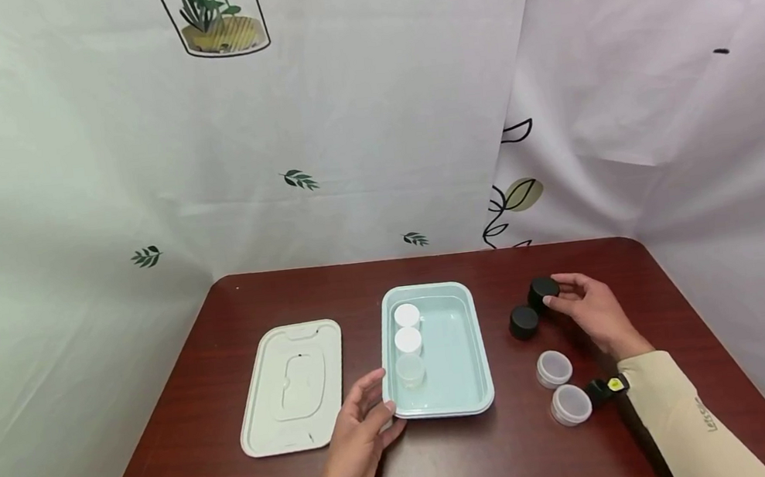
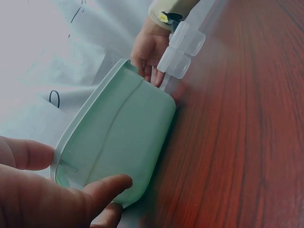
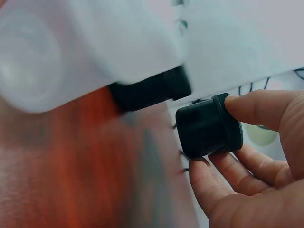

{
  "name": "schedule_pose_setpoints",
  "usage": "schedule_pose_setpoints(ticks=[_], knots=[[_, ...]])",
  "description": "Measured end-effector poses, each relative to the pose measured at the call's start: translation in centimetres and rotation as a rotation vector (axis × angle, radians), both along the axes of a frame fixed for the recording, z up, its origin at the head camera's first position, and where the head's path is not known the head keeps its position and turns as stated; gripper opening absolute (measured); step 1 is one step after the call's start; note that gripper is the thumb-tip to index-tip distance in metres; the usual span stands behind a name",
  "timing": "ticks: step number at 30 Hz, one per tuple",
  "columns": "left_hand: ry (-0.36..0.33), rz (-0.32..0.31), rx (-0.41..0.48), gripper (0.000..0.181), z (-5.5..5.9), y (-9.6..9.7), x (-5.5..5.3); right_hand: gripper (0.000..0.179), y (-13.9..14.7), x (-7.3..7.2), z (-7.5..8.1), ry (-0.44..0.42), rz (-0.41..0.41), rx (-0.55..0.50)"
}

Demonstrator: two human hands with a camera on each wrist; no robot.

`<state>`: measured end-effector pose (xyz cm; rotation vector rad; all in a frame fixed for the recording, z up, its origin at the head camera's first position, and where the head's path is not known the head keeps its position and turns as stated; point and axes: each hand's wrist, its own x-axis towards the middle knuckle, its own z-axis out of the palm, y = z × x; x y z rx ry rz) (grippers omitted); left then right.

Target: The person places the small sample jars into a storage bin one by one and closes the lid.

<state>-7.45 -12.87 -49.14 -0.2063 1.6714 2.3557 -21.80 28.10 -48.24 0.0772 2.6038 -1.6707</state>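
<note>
My left hand (image 1: 357, 435) holds the near left corner of a pale blue-green plastic tub (image 1: 451, 356), its thumb (image 2: 111, 187) lying along the tub's wall. Three small round containers stand in a row along the tub's left side: two with white tops and a translucent one (image 1: 410, 370) nearest me. Over at the right, my right hand (image 1: 596, 313) pinches a black lidded jar (image 3: 209, 126) between thumb and fingers. Beside it stands a second, smaller-looking black jar (image 1: 523, 322).
Two clear jars with whitish lids (image 1: 554, 369) stand near the right forearm, by a black wrist strap (image 1: 601, 390). A white rectangular lid (image 1: 276, 421) lies left of the tub. The reddish-brown table (image 1: 462, 463) meets a patterned cloth (image 1: 356, 117) behind.
</note>
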Motion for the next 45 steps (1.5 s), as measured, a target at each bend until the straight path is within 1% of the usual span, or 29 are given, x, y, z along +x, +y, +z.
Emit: schedule_pose_setpoints(ticks=[6, 12, 17, 22, 26, 31, 35, 41, 45], knots=[[0.003, 0.004, 0.003, 0.061, 0.0, -0.1, 0.1, 0.067, -0.3, 0.1, 1.6, 0.026, 0.036, -0.002], [0.01, 0.0, 0.004, 0.062, -0.1, -0.2, 0.0, 0.065, -1.3, 0.3, 3.5, 0.049, 0.067, -0.006], [0.012, -0.003, 0.008, 0.061, -0.2, -0.3, 0.1, 0.061, -2.7, 0.5, 5.1, 0.085, 0.097, -0.016], [0.016, -0.005, 0.011, 0.062, -0.2, -0.3, 0.1, 0.055, -4.5, 1.2, 6.7, 0.121, 0.134, 0.002], [0.019, -0.004, 0.015, 0.062, -0.1, -0.3, 0.1, 0.05, -6.2, 1.8, 7.6, 0.133, 0.177, 0.006], [0.017, -0.004, 0.021, 0.061, -0.2, -0.2, 0.0, 0.048, -8.3, 2.5, 8.0, 0.133, 0.246, -0.032], [0.013, -0.007, 0.018, 0.061, -0.2, -0.2, 0.0, 0.047, -9.8, 3.1, 8.0, 0.123, 0.293, -0.063], [0.009, -0.007, 0.021, 0.061, -0.4, -0.3, 0.0, 0.049, -11.8, 4.0, 7.4, 0.121, 0.389, -0.085], [0.011, -0.004, 0.025, 0.062, -0.4, -0.2, 0.0, 0.053, -13.0, 4.6, 6.7, 0.093, 0.461, -0.086]])
